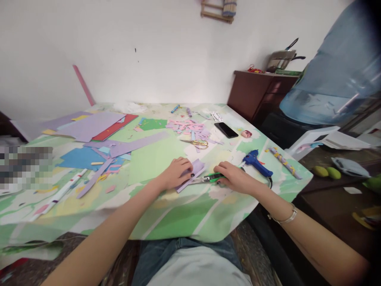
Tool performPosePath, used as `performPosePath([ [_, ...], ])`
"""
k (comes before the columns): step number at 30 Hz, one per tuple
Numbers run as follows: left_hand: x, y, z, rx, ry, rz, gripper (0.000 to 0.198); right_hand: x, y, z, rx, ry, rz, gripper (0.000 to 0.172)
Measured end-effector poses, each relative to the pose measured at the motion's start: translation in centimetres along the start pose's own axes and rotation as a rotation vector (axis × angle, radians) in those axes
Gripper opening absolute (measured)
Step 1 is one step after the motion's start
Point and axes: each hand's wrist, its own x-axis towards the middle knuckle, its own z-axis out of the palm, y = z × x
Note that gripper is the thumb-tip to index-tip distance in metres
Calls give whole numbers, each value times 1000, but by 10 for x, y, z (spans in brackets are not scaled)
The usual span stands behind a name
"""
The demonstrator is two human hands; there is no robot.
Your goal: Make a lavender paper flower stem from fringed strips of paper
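Note:
My left hand (179,173) has its fingers bent over a folded strip of purple paper (196,170) near the table's front edge and holds it down. My right hand (230,175) is closed round a green and black utility knife (210,177). The knife's blade points left and meets the paper's edge beside my left fingertips; whether it cuts in cannot be made out. Beyond my hands lie gold-handled scissors (199,143) and a heap of pink and purple paper scraps (187,126). A blue glue gun (257,163) rests to the right of my right hand.
Light green paper (154,159), blue paper (80,159) and large purple sheets (92,123) spread across the left. A black phone (226,130) and a purple paper roll with yellow strips (284,162) lie right. A large water bottle (333,79) stands beyond the table's right side.

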Motion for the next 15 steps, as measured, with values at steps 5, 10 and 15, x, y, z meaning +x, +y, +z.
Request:
performPosePath([
  [5,-5,4,-1,48,-27,-11,17,-1,0,7,99,93,-53,17],
  [10,-9,4,-1,51,-66,-30,24,-3,4,5,147,88,-66,16],
  [15,-19,-1,-10,-60,-180,-1,57,-3,7,4,160,86,-71,16],
])
